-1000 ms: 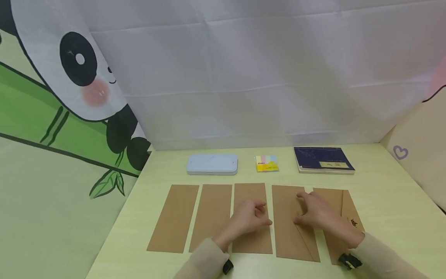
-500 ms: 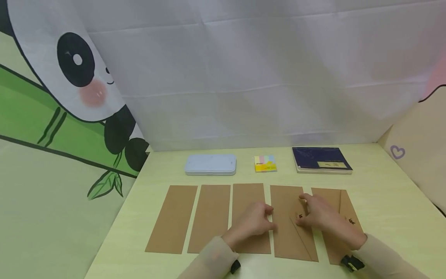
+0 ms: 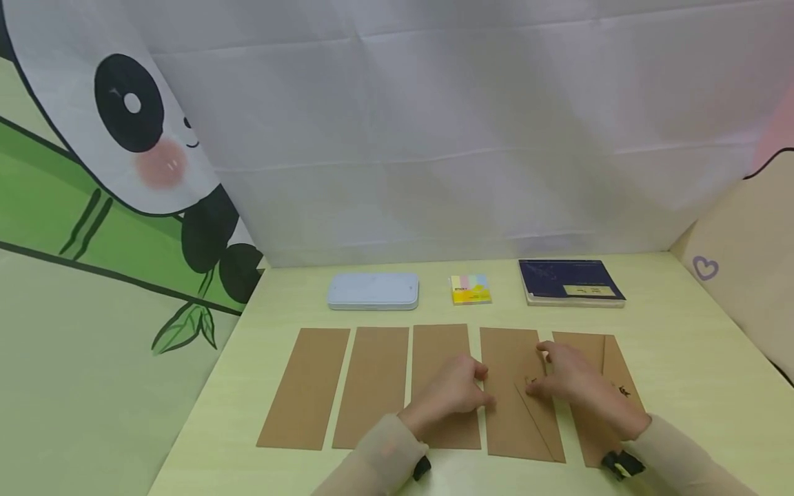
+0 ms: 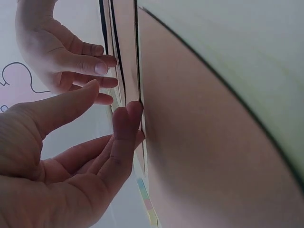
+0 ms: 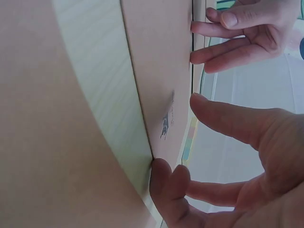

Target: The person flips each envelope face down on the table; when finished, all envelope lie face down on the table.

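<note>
Several brown paper envelopes lie in a row on the table. My left hand (image 3: 453, 391) is over the third envelope (image 3: 442, 344), its fingertips at the left edge of the fourth envelope (image 3: 505, 386). My right hand (image 3: 567, 379) reaches over that envelope's right side, partly covering its small dark print. In the right wrist view, fingertips (image 5: 160, 167) touch the edge of the envelope (image 5: 156, 57), with the thumb apart from them. In the left wrist view, my left hand's fingers (image 4: 124, 126) are bent beside an envelope edge, thumb spread away. The rightmost envelope (image 3: 604, 358) is partly under my right wrist.
Behind the row stand a pale blue flat case (image 3: 373, 291), a pack of sticky notes (image 3: 471, 289) and a dark blue notebook (image 3: 571, 281). Two more envelopes (image 3: 304, 389) lie at the left. A white cloth (image 3: 434, 138) hangs behind the table (image 3: 695, 344).
My left hand has moved right, from over the third envelope to the fourth one's left edge. My right hand has shifted only slightly at its right side. The envelopes stay in place.
</note>
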Tool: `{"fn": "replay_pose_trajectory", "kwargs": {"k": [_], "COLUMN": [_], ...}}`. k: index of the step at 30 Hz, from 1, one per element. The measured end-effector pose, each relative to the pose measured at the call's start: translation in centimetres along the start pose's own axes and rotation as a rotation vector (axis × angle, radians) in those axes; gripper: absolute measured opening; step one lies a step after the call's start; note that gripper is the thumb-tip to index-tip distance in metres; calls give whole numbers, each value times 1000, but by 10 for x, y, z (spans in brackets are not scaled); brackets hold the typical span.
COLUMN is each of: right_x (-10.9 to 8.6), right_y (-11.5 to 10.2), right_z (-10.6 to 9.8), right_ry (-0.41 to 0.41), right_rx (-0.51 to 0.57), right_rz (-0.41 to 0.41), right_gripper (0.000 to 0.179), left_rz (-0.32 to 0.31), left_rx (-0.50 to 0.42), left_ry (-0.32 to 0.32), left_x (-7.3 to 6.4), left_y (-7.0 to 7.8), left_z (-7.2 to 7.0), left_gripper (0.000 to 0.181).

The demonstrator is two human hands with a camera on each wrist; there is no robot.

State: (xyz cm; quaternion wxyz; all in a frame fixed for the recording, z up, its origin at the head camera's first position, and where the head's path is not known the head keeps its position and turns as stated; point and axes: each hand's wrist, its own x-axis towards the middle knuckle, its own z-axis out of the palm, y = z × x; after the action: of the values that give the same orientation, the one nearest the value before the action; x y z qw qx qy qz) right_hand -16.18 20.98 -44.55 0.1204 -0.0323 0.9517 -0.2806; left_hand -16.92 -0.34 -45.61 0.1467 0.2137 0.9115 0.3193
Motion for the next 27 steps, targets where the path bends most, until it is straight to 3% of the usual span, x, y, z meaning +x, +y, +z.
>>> {"fn": "replay_pose_trajectory", "kwargs": {"k": [14,22,27], "right_x": [5,1,-4], "right_y": [8,16,18], "right_z": [-2,-10,-17], "right_ry": [-11,8,-29], "right_rx": [70,202,296], "right_rz": [62,-70,-123], "right_gripper": [84,59,56], "left_rz": [-15,20,22], "left_rx": [23,-41,-56], "left_ry": [-7,17,14], "left_x": [0,-2,-3], "left_y": [-1,-2,0], "left_z": [-2,-1,-1], "left_gripper": [25,22,24]}}
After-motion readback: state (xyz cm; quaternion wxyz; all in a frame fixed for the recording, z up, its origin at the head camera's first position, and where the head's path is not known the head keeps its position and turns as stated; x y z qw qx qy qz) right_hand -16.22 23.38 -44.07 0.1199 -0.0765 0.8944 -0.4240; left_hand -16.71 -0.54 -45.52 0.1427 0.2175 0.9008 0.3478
